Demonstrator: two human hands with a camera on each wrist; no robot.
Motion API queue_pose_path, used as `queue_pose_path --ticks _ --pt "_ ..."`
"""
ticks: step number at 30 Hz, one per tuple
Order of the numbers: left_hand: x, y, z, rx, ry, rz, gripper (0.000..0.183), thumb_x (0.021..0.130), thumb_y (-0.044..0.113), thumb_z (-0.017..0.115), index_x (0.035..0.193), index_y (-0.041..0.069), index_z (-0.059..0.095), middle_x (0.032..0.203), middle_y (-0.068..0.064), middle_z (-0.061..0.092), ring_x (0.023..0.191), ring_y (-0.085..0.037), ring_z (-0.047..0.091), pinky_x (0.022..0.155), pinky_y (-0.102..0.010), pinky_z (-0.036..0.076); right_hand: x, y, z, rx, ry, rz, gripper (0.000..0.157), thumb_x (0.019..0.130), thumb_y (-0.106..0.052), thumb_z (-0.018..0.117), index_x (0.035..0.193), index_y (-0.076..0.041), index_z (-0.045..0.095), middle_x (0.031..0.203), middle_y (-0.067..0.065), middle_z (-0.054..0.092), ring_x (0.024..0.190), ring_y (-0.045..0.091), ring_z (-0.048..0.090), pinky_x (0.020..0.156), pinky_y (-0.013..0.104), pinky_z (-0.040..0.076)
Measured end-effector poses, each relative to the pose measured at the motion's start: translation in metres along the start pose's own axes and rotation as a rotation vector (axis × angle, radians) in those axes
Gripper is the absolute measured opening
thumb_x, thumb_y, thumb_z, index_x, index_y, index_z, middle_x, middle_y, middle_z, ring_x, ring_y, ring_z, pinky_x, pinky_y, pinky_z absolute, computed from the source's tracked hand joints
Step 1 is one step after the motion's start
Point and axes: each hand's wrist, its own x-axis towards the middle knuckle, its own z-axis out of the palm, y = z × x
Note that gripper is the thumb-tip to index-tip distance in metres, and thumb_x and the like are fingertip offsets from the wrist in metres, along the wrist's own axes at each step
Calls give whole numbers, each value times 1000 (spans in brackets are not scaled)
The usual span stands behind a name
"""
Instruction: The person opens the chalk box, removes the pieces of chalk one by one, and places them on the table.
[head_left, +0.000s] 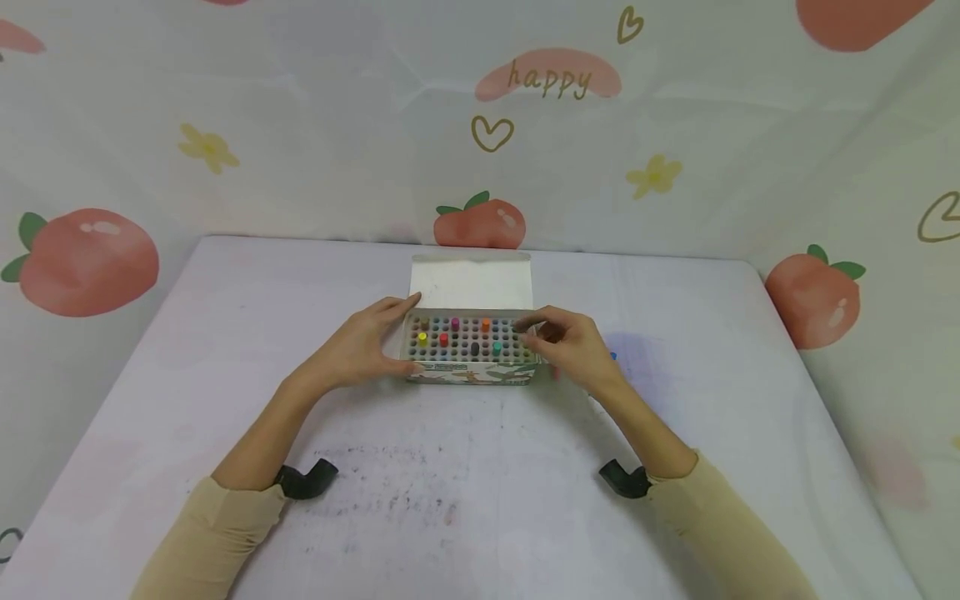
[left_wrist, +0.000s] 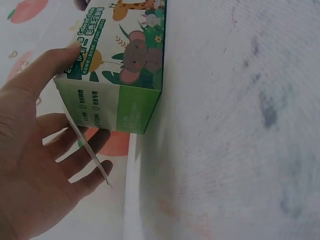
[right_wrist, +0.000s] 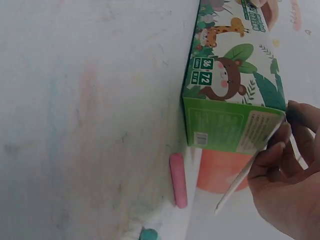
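Observation:
A green and white chalk box [head_left: 471, 374] with printed animals lies on the table, its lid [head_left: 471, 282] raised at the back. Several coloured chalk sticks poke up from the rows of holes, among them a yellow chalk [head_left: 423, 339] and a teal chalk [head_left: 497, 348]. My left hand [head_left: 360, 343] grips the box's left end, thumb on the printed front and fingers behind the end flap. With bent fingers, my right hand [head_left: 570, 340] is at the right end of the box, fingertips over the last holes. I cannot tell whether they pinch a chalk.
Beside the box's right end lies a pink chalk stick [right_wrist: 178, 181], with a blue-green piece [right_wrist: 148, 234] further out. The white table cover [head_left: 420, 517] carries faint coloured smudges. A printed cloth [head_left: 337, 108] stands behind the table.

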Motion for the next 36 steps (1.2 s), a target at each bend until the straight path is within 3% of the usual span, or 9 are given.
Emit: queue_pose_path --ticks 5,9,12,22,29,36 --pt "0 0 0 0 1 -1 106 73 33 89 158 11 28 147 -14 44 134 -35 43 108 -56 37 3 6 10 -64 -2 -73 18 88 -8 75 106 -9 75 78 9 59 57 14 39 50 24 33" --pt "0 0 0 1 4 -3 106 74 33 89 157 11 28 147 -14 44 135 -35 43 109 -55 36 4 10 17 -105 -16 -114 18 87 -8 77 105 -10 76 93 4 68 74 15 55 63 26 44" --pt "0 0 0 -7 3 -8 105 74 32 88 158 11 28 147 -14 43 135 -35 42 109 -56 36 4 10 21 -155 -17 -113 18 86 -11 78 104 -13 77 101 0 71 87 18 59 70 31 47" --pt "0 0 3 -6 9 -7 104 75 30 88 158 10 28 149 -16 42 137 -38 40 109 -58 35 7 7 23 -261 -34 -70 16 84 -19 81 100 -16 81 88 -3 72 67 19 46 52 27 35" --pt "0 0 1 -4 7 0 105 74 29 88 157 10 28 146 -14 44 135 -36 42 109 -57 36 6 8 24 -266 -11 -97 17 85 -17 79 102 -14 80 90 -2 72 70 17 48 54 28 38" --pt "-2 -2 -1 16 24 15 104 72 30 89 156 9 32 144 -14 47 134 -34 44 108 -56 37 6 8 24 -285 4 -138 15 87 -15 78 102 -14 80 85 -3 70 63 16 46 52 27 36"
